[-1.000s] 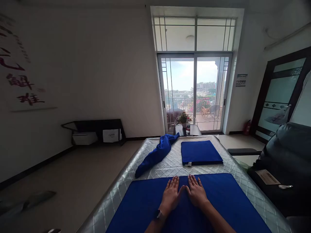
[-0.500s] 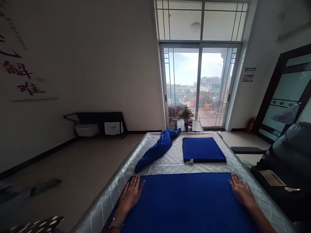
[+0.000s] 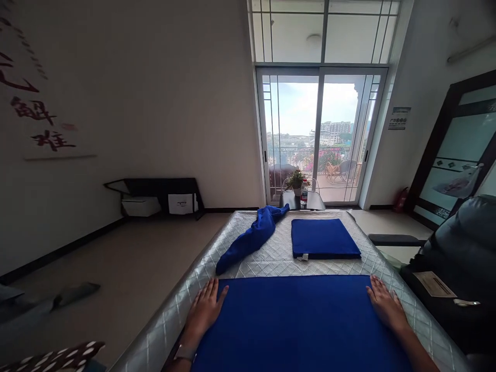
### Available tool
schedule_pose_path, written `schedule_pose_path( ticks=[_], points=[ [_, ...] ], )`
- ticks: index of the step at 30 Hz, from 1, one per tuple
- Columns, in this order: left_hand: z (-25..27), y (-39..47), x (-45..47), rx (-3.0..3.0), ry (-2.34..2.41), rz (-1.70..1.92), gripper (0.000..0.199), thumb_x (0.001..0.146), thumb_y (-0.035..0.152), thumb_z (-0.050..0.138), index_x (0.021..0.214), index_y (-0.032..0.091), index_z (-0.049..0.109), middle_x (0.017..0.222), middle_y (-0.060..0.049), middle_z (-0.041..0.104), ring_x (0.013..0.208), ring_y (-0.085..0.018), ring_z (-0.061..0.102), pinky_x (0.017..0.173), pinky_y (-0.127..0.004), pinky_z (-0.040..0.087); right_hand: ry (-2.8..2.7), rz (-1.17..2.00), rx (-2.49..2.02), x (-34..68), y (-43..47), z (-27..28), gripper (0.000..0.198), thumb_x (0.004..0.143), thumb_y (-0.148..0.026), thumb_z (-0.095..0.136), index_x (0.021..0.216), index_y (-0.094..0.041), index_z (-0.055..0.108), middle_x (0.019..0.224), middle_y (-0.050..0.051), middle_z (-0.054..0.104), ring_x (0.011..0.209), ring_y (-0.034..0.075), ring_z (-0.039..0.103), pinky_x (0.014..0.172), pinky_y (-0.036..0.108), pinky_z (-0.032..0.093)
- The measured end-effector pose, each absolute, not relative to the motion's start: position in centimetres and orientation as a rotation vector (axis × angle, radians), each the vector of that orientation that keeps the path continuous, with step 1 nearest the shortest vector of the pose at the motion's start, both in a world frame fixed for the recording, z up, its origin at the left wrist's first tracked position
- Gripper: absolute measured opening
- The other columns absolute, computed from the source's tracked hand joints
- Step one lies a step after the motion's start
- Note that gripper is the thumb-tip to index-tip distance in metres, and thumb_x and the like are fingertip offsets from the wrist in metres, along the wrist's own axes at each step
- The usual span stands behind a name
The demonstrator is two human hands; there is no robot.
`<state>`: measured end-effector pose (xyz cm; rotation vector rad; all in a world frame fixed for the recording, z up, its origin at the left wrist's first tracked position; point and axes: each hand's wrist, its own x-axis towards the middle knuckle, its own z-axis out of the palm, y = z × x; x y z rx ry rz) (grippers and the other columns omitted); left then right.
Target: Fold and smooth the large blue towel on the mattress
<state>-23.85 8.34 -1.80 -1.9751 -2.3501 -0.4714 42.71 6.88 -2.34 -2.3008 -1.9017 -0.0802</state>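
Observation:
A blue cloth [image 3: 298,320] lies flat across the near part of a quilted silvery mattress [image 3: 163,325]. My left hand [image 3: 204,305] rests palm down along its left edge near the far corner, fingers stretched out. At the far right corner my right hand [image 3: 385,305] lies flat with its fingers spread, partly on the cloth's edge. Beyond them sits a folded blue cloth [image 3: 324,237] with a small white tag. To its left stretches a crumpled blue cloth [image 3: 253,235]. The near end of the flat cloth runs out of view.
A small dark table [image 3: 287,200] with a potted plant [image 3: 296,181] and a bottle [image 3: 304,192] stands past the mattress. A black chair [image 3: 465,243] is close on the right. Patterned brown fabric [image 3: 65,356] shows at lower left.
The left edge of the flat blue cloth now sits farther right, by my left hand, which has shifted slightly left. My right hand stays nearly where it was.

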Motion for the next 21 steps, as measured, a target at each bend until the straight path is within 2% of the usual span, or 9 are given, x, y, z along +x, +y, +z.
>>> schedule_pose_path(
  ticks=[6, 13, 21],
  points=[
    [-0.3, 7.7, -22.6, -1.982, -2.388, -0.454, 0.085, 0.095, 0.060, 0.027, 0.157, 0.001, 0.029, 0.166, -0.020, 0.029, 0.155, -0.031, 0.026, 0.126, -0.050, 0.022, -1.834, -0.038, -2.316, 41.2, 6.3, -0.6, 0.070, 0.095, -0.049, 0.017, 0.156, -0.023, 0.040, 0.164, 0.006, 0.037, 0.153, 0.023, 0.028, 0.125, 0.052, 0.016],
    [-0.6, 7.4, -22.6, -1.943, -2.299, -0.502, 0.072, 0.097, 0.051, 0.031, 0.153, 0.006, 0.041, 0.162, -0.018, 0.040, 0.151, -0.030, 0.036, 0.123, -0.049, 0.029, -1.800, -0.039, -2.347, 40.2, 5.9, 0.6, 0.074, 0.096, -0.048, 0.013, 0.161, -0.016, 0.027, 0.168, 0.007, 0.029, 0.154, 0.021, 0.025, 0.125, 0.050, 0.013],
    [-1.6, 7.5, -23.0, -1.906, -2.216, -0.443, 0.057, 0.099, 0.030, 0.031, 0.150, 0.012, 0.049, 0.157, -0.015, 0.050, 0.147, -0.028, 0.042, 0.121, -0.047, 0.032, -1.856, -0.072, -2.339, 40.9, 5.5, 0.2, 0.069, 0.096, -0.042, 0.017, 0.157, -0.019, 0.039, 0.166, 0.007, 0.033, 0.153, 0.019, 0.027, 0.126, 0.046, 0.013]
  ],
)
